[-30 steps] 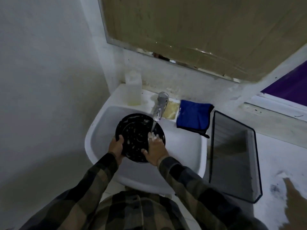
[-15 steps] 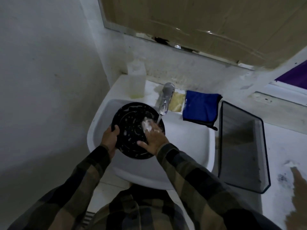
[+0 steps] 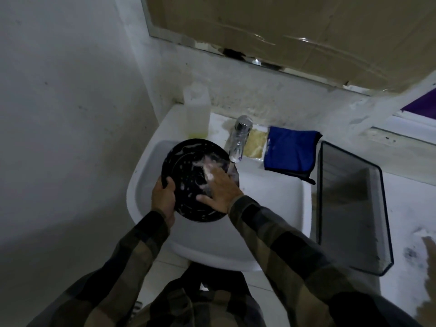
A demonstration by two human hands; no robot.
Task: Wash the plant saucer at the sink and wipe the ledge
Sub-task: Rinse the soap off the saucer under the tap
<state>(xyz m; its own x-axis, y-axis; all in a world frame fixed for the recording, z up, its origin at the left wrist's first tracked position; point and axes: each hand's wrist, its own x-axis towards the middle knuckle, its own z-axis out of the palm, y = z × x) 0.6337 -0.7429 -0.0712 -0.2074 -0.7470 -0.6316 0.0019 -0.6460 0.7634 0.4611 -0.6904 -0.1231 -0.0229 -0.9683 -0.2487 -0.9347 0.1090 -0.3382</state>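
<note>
black plant saucer (image 3: 186, 175) tilted over sink (image 3: 271, 201) basin, suds on inner face. left hand (image 3: 164, 197) clamped on rim at 8 o'clock. right hand (image 3: 223, 190) flat, fingers straight, on foam at 2 o'clock beside tap (image 3: 238, 138) stream. risk: soapy rim slips from lone grip, saucer drops into basin; stream may splash blue cloth (image 3: 291, 149) at 3 o'clock.

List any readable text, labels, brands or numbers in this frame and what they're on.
None readable. The translucent bottle on the sink shows no legible label; the tap, blue cloth, black saucer and dark bin carry no visible print.
</note>
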